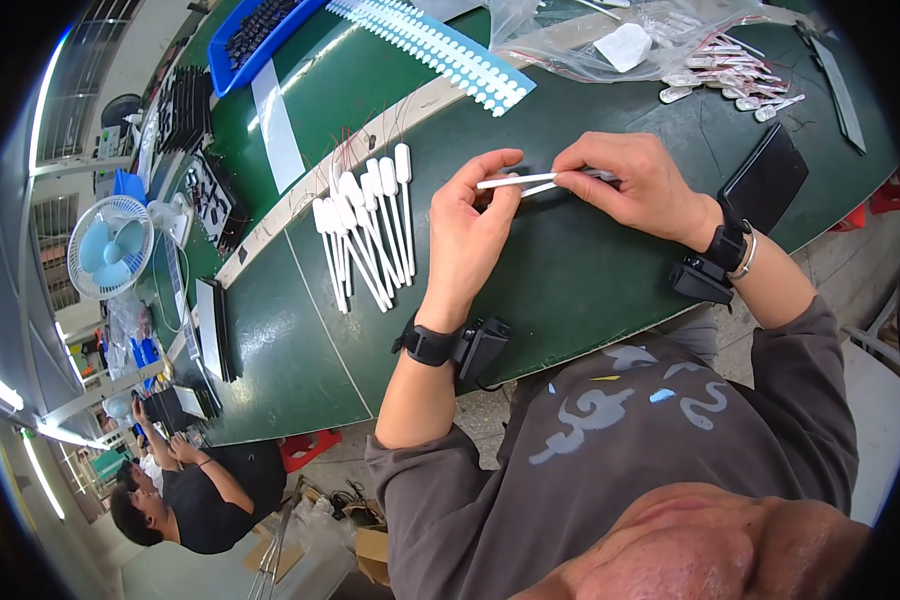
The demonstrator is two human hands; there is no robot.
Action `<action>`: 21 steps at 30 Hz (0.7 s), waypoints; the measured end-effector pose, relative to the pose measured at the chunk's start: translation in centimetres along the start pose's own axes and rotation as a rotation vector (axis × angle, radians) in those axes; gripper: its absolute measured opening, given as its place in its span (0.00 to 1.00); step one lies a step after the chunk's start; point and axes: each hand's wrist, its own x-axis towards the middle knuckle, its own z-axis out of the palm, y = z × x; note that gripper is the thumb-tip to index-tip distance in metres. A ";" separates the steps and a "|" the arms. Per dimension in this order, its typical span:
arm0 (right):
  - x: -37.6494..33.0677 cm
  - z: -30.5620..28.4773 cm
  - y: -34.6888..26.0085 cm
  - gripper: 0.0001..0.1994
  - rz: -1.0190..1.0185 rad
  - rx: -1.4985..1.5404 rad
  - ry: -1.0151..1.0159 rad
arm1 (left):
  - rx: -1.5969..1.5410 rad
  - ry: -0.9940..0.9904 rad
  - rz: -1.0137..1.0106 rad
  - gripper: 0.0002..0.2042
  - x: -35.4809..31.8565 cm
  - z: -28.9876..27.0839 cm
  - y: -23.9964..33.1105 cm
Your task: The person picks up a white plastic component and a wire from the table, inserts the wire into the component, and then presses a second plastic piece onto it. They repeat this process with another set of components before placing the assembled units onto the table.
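Above the green table, my two hands meet over a thin white stick (pixel 515 181). My right hand (pixel 638 188) pinches it between thumb and fingertips. The curled thumb and forefinger of my left hand (pixel 465 228) close about its other end. A second pale strip (pixel 540 189) shows just beneath it, and whether the two are joined I cannot tell. Part of a greyish piece is hidden by my right fingers. To the left of my left hand lies a fanned group of white sticks (pixel 375 230) with wide, rounded ends, and thin red wires stick out beyond them.
Farther right, a heap of similar white pieces with red wires (pixel 730 75) lies beside a clear plastic bag (pixel 560 50). A flat black device (pixel 765 180) rests right of my hand. Beyond are a light-blue sheet (pixel 510 92) and blue tray (pixel 218 55). Someone (pixel 205 500) works at left.
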 end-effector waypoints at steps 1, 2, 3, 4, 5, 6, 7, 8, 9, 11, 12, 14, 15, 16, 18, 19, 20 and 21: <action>0.0 0.0 0.0 0.03 -0.024 -0.006 -0.008 | -0.044 -0.050 -0.011 0.14 0.1 -0.2 0.0; 0.0 0.0 0.0 0.03 -0.048 -0.012 -0.017 | -0.045 -0.047 -0.012 0.14 0.0 -0.3 0.0; 0.1 0.0 0.1 0.03 -0.072 -0.017 -0.026 | 0.004 -0.076 0.004 0.15 0.0 -0.4 0.1; 0.1 0.0 0.1 0.03 -0.074 -0.016 -0.030 | 0.053 -0.104 0.019 0.15 -0.1 -0.6 0.2; 0.1 0.0 0.1 0.03 -0.085 -0.020 -0.036 | 0.102 -0.132 0.033 0.16 -0.1 -0.7 0.4; 0.0 0.0 0.1 0.03 -0.096 -0.023 -0.043 | 0.099 -0.128 0.032 0.16 -0.1 -0.9 0.6; 0.0 0.0 0.1 0.04 -0.107 -0.027 -0.049 | 0.038 -0.180 0.008 0.16 -0.1 -1.0 0.9; 0.0 0.0 0.1 0.04 -0.109 -0.026 -0.054 | -0.023 -0.232 -0.017 0.16 -0.1 -1.1 1.2; 0.0 0.0 0.1 0.04 -0.118 -0.017 -0.055 | -0.085 -0.284 -0.041 0.15 -0.1 -1.2 1.3; 0.1 0.0 0.0 0.04 -0.138 0.002 -0.058 | -0.120 -0.339 -0.070 0.15 0.0 -1.7 1.4; 0.1 0.1 -0.1 0.04 -0.140 0.003 -0.062 | -0.152 -0.399 -0.099 0.15 0.0 -2.0 1.4; 0.1 0.0 -0.3 0.04 -0.136 0.015 -0.072 | -0.191 -0.457 -0.127 0.15 0.3 -2.3 1.1; 0.1 0.0 -0.3 0.04 -0.133 0.021 -0.076 | -0.197 -0.442 -0.134 0.15 0.4 -2.4 0.9; 0.1 0.0 -0.3 0.04 -0.135 0.021 -0.078 | -0.201 -0.429 -0.140 0.15 0.6 -2.5 0.7; 0.0 0.1 -0.1 0.04 -0.134 0.013 -0.070 | -0.205 -0.415 -0.145 0.16 0.5 -2.4 0.6; -0.1 0.1 -0.1 0.04 -0.131 0.008 -0.063 | -0.161 -0.347 -0.125 0.16 0.4 -2.3 0.6; 0.0 0.0 -0.1 0.04 -0.129 0.006 -0.061 | -0.117 -0.280 -0.105 0.16 0.3 -2.1 0.7; 0.0 0.0 -0.1 0.04 -0.096 0.000 -0.042 | -0.072 -0.213 -0.085 0.17 0.1 -1.9 0.7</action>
